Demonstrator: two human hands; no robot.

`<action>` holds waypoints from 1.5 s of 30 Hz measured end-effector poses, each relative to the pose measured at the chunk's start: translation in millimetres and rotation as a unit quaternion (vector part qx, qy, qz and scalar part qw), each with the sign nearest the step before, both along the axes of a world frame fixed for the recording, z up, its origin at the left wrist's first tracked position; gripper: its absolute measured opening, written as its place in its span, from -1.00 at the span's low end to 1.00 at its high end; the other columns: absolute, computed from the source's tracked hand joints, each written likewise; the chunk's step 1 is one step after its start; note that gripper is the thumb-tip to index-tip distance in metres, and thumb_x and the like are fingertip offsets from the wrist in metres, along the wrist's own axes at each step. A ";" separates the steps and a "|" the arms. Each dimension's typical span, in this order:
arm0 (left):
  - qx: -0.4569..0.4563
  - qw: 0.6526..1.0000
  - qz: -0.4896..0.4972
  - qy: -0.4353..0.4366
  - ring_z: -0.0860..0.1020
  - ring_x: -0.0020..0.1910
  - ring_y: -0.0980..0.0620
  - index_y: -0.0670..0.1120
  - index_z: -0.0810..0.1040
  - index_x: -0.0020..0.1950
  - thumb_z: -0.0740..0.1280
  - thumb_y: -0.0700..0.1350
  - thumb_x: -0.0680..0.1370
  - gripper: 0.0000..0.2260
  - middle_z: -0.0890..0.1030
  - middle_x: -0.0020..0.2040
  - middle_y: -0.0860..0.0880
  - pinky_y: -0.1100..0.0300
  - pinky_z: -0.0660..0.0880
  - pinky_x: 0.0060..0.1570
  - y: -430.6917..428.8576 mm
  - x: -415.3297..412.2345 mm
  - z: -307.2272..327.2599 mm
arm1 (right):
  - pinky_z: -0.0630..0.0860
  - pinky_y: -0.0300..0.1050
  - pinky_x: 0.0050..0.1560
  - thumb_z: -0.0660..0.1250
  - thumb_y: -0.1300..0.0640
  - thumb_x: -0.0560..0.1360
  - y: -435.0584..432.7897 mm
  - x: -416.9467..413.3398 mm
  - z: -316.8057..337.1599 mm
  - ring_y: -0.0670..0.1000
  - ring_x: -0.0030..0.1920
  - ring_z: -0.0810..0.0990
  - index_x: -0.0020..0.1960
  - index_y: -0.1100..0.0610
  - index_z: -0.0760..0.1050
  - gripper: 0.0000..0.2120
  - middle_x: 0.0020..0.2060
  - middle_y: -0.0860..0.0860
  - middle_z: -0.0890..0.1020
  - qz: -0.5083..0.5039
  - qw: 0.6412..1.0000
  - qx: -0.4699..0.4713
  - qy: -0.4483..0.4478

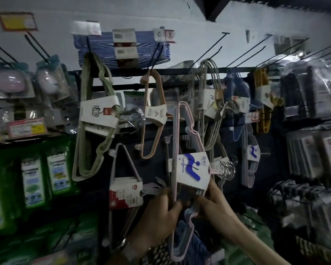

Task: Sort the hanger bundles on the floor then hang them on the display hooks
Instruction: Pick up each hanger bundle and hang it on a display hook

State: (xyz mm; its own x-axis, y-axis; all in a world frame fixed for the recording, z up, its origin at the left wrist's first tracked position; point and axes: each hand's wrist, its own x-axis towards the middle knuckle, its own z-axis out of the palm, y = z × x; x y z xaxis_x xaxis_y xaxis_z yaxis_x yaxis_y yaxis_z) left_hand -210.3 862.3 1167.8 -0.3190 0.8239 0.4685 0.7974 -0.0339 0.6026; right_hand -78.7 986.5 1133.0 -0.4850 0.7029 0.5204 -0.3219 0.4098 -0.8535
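A bundle of pale pink hangers (180,134) with a white band bearing a blue figure (192,172) is held up in front of the display wall. My left hand (159,215) grips its long bar from the left. My right hand (216,205) pinches the lower edge of the band and the bars beneath it. Around it hang other bundles: olive green (96,119), peach (153,111), a pinkish one with a red and white label (125,192), cream ones (208,96). Black display hooks (218,41) jut from the wall above.
A blue hanger stack (122,48) lies on hooks at the top. Packaged goods hang at the left (13,83) and right (313,92). Green packs (34,184) fill the lower left. Blue hangers (189,243) sit below my hands.
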 end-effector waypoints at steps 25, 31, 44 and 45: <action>-0.242 0.967 -0.056 0.060 0.54 0.29 0.08 0.11 0.06 0.59 0.31 0.12 0.42 -0.22 0.53 0.36 0.07 0.22 0.44 0.34 213.9 166.7 -64.6 | 0.57 -0.39 -0.03 0.33 0.35 0.54 156.4 161.8 -124.0 -0.31 -0.06 0.69 0.52 -0.17 0.40 -0.34 -0.08 -0.34 0.72 -0.286 0.955 -0.051 -0.064; -0.292 0.950 -0.082 0.076 0.54 0.15 0.07 0.00 0.24 0.48 0.35 0.12 0.48 -0.38 0.55 0.19 0.06 0.22 0.45 0.20 302.3 212.1 -49.1 | 0.70 0.04 -0.02 0.33 0.26 0.59 231.9 205.9 -125.3 -0.10 -0.13 0.74 0.42 -0.18 0.49 -0.50 -0.13 -0.16 0.76 -0.310 0.942 -0.117 -0.049; -0.140 0.981 -0.125 0.046 0.70 -0.15 -0.11 -0.11 0.55 -0.20 0.36 -0.08 0.47 -0.88 0.68 -0.11 -0.08 -0.03 0.69 -0.13 440.7 252.1 16.5 | 0.67 0.03 -0.15 0.21 0.29 0.54 384.5 242.3 -35.9 -0.05 -0.17 0.70 0.09 0.02 0.53 -0.75 -0.11 -0.04 0.71 -0.376 0.923 -0.016 -0.080; -0.127 0.981 -0.144 0.036 0.70 -0.09 -0.10 -0.04 0.54 -0.15 0.36 -0.10 0.47 -0.96 0.66 -0.09 -0.02 -0.04 0.69 -0.08 443.3 253.5 17.2 | 0.68 0.05 -0.15 0.20 0.31 0.54 387.0 244.0 -34.4 -0.06 -0.19 0.70 0.11 0.01 0.53 -0.72 -0.12 -0.04 0.71 -0.379 0.922 -0.008 -0.076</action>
